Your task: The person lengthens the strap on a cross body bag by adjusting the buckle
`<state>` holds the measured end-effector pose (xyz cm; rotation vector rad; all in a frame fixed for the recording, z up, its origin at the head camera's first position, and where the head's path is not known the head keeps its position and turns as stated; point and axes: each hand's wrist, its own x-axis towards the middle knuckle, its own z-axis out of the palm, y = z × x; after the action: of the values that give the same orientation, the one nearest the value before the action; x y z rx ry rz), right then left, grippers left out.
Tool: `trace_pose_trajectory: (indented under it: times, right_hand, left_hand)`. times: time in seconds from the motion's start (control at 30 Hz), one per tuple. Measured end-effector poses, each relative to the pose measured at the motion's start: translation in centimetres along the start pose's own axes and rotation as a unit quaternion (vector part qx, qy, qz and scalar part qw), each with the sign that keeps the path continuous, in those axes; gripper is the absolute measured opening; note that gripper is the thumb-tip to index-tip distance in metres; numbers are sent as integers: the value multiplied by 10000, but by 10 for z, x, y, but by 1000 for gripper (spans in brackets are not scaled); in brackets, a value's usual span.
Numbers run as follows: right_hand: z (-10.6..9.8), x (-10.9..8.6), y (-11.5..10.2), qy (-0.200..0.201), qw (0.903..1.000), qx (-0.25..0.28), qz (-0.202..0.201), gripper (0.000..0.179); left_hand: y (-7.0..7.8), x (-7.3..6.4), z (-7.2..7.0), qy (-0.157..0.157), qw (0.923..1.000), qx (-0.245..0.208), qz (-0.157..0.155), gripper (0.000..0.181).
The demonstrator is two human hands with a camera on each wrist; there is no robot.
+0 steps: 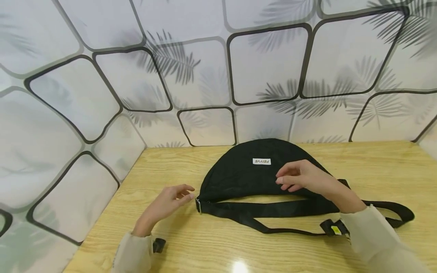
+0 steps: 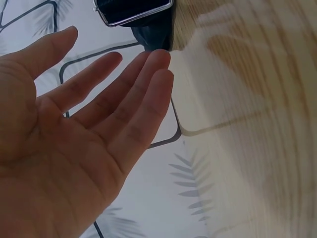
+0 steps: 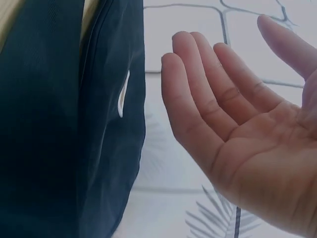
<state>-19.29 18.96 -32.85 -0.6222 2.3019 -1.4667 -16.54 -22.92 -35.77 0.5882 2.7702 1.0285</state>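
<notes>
A black half-moon waist bag [image 1: 235,170] with a small white label [image 1: 261,161] lies on the wooden table, its curved side toward the wall. Along its near side runs a black strap [image 1: 273,209], with a metal strap buckle [image 1: 199,205] at the left corner. My left hand [image 1: 168,203] hovers just left of that buckle, fingers loosely bent and holding nothing. Over the bag's right half, my right hand [image 1: 302,176] is raised with relaxed fingers and an empty palm. In the right wrist view, the bag [image 3: 106,148] stands beside the fingertips, apart from them.
The light wood table [image 1: 191,246] meets a patterned wall covering [image 1: 201,83] at the back and left. A strap loop [image 1: 406,214] spreads to the right, beyond the right forearm. A black clip with a yellow patch [image 1: 336,229] sits by the right sleeve.
</notes>
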Motion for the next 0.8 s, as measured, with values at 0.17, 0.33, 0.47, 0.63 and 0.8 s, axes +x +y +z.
trace_pose_trajectory:
  times: [0.17,0.33,0.47,0.63,0.8]
  right_hand:
    - [12,11,-4,-244,9997,47,86,41]
    - [24,19,-7,-450,9987,196,161,42]
    - [34,26,-9,-629,9977,246,70,39]
    - [49,34,-15,-857,9958,304,71,33]
    - [61,42,-21,-898,9952,278,280,29]
  left_hand:
    - [0,-1,0,-297,9989,-348,-122,38]
    - [0,-1,-1,-428,9971,-610,-152,42]
    - [0,0,-1,-533,9939,-948,-194,44]
    - [-1,-1,0,-617,9895,-1283,-264,44]
    - [-1,-1,2,-627,9877,-1398,-316,44]
